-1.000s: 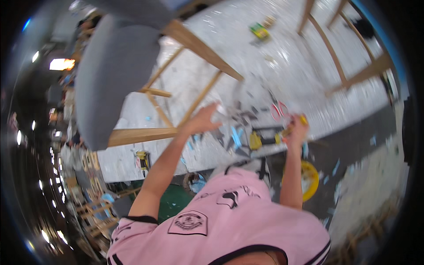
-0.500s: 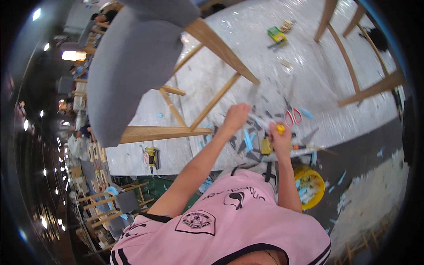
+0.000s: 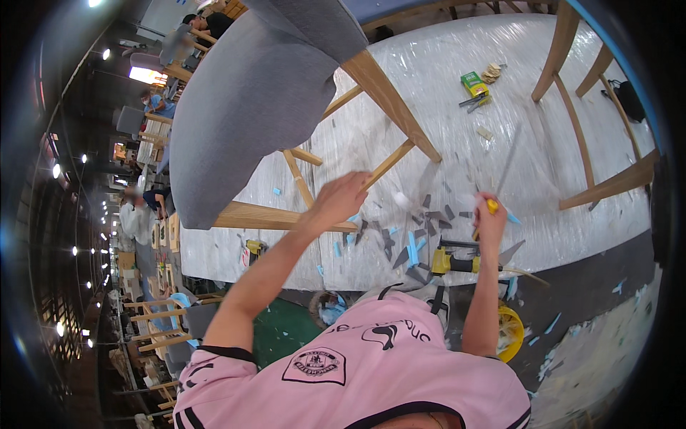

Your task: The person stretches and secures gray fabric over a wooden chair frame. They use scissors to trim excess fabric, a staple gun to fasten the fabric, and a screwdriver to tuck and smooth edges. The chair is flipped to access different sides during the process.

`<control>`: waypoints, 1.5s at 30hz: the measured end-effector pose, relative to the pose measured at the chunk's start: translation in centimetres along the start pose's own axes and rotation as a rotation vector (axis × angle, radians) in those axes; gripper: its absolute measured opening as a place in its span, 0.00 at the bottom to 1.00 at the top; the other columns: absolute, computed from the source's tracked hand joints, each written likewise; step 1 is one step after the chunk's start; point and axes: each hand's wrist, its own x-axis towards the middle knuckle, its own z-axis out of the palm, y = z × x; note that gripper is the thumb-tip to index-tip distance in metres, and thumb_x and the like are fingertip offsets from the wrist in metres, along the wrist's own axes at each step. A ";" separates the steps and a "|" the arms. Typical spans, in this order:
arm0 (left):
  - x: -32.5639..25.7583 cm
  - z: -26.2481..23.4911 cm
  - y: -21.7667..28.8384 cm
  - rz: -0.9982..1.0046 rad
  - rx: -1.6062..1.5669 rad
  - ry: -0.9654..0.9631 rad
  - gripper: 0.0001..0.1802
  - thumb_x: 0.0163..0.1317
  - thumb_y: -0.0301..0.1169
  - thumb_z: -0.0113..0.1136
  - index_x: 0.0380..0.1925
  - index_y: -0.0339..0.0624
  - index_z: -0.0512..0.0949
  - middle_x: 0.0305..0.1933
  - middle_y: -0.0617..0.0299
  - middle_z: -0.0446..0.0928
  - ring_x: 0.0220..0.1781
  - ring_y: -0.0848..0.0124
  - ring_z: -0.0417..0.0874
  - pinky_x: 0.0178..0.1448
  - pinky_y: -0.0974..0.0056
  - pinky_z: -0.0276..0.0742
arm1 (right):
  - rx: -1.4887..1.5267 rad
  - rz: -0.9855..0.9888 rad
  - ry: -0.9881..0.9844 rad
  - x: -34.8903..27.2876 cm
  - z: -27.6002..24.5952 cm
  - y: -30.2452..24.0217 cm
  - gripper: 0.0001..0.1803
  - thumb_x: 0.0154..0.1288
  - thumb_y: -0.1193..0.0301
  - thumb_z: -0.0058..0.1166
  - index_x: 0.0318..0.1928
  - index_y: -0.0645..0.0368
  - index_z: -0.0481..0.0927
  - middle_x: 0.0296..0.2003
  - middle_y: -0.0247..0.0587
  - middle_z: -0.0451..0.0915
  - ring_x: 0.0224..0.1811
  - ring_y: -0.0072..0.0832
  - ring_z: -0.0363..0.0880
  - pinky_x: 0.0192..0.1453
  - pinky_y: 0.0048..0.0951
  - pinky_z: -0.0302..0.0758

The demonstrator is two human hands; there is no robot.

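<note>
grey wood-legged chair [image 3: 250,114]; yellow tool [image 3: 492,206] — gripped

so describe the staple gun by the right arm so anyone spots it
On the plastic-covered table, find the near edge by the right forearm. The yellow-and-black staple gun lies there, partly behind that arm. Unlike the yellow power tool by the left forearm, it has grey scraps beside it.

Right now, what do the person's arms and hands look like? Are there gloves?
No gloves show: the left hand and right hand are bare, and so are the forearms. The short-sleeved shirt is pink, with a black band edging the left sleeve and black stripes by the shoulders.
</note>
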 end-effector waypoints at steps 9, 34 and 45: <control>0.0 -17.4 6.9 0.310 1.029 0.551 0.24 0.50 0.42 0.79 0.47 0.53 0.82 0.83 0.56 0.55 0.83 0.42 0.52 0.79 0.27 0.45 | 0.216 -0.297 -0.286 -0.3 16.4 -8.6 0.13 0.68 0.67 0.69 0.47 0.61 0.87 0.28 0.25 0.78 0.26 0.12 0.69 0.30 0.19 0.67; 0.0 -18.2 5.5 0.561 0.416 0.655 0.07 0.69 0.28 0.66 0.34 0.43 0.76 0.51 0.63 0.89 0.71 0.58 0.78 0.84 0.40 0.45 | 0.513 -0.437 -0.526 -3.7 28.1 -18.7 0.13 0.63 0.70 0.67 0.44 0.66 0.85 0.29 0.36 0.85 0.29 0.21 0.80 0.36 0.26 0.76; 0.6 -17.5 4.9 0.750 0.515 0.499 0.09 0.59 0.21 0.69 0.37 0.41 0.79 0.51 0.58 0.88 0.53 0.63 0.88 0.64 0.52 0.81 | 0.452 -0.211 -0.534 -2.6 30.4 -18.3 0.15 0.62 0.73 0.64 0.48 0.65 0.80 0.36 0.35 0.83 0.39 0.18 0.79 0.41 0.24 0.76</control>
